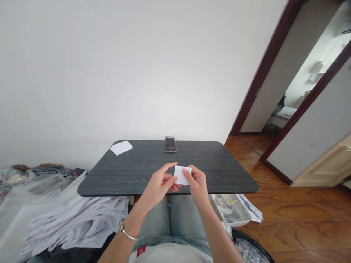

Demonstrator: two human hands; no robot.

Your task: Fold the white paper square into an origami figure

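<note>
Dark table [130, 165], white paper [179, 179], corner hidden by right hand [198, 182]

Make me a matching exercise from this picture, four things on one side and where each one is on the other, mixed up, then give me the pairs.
Things
1. Phone
2. Loose white paper
3. Small white square
4. Silver bracelet

Places
A. Around the left arm
B. At the far left corner of the dark table
C. Held by the right hand
D. Near the middle of the table's far edge

Pairs: 1-D, 2-B, 3-C, 4-A
</note>
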